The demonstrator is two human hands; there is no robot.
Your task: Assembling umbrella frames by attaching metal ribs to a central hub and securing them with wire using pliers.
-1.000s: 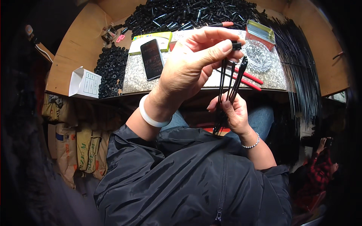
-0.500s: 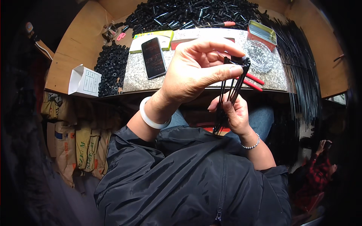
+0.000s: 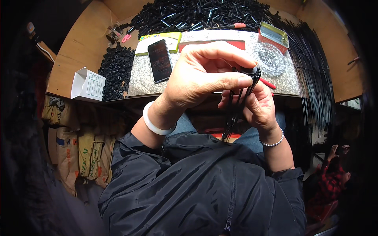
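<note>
My left hand [image 3: 206, 74] pinches a small round black hub [image 3: 249, 70] between thumb and forefinger above the bench's front edge. Several thin black ribs [image 3: 232, 118] hang from the hub, like part of an umbrella frame. Just below it, my right hand [image 3: 262, 104] is closed around the upper ribs, thumb in front; its other fingertips are partly hidden behind them. A fine thread or wire [image 3: 226, 63] shows by my left fingers. Red-handled pliers [image 3: 267, 83] lie behind my right hand, mostly covered.
Black tubes [image 3: 177, 15] are heaped at the back. Notched black rings [image 3: 116, 65] lie left, beside a white box [image 3: 88, 84]. A phone [image 3: 160, 61], glass dish [image 3: 271, 59], tin [image 3: 273, 37] and screwdriver [image 3: 238, 25] are on the bench. Long black rods [image 3: 311, 78] overhang its right edge.
My right hand has risen from lower on the ribs to just under the hub. The hub, in my left hand, has dipped slightly and now tilts to show its round top.
</note>
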